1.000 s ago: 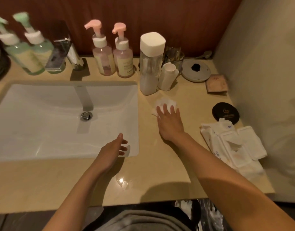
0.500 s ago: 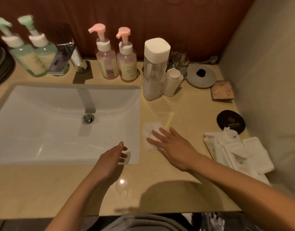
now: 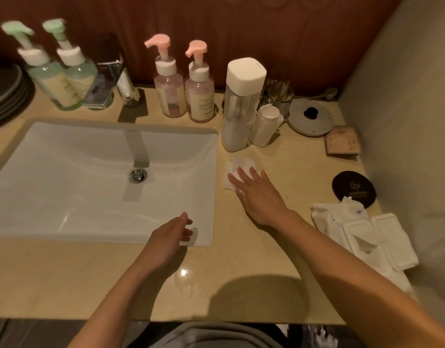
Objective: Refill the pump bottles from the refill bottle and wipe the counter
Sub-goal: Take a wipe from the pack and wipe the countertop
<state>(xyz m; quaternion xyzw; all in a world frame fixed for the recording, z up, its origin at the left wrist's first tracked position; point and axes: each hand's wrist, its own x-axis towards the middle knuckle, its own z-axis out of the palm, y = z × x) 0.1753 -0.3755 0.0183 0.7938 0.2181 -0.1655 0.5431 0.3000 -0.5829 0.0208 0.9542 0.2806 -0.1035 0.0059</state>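
The left hand hovered at the rim of the sink, its grip loose and empty. The right hand, grip open flat, pressed a wipe on the tabletop to clean it; the capped refill bottle stood just behind.

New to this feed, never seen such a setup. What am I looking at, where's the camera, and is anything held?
No machine: a person's two bare hands, filmed by one wide-angle head-worn camera looking down. The right hand presses a white wipe flat on the counter beside the sink. The left hand is open at the sink's near corner, holding nothing. At the back stand green pump bottles, pink pump bottles and a tall white-capped bottle; a wipes pack lies right.
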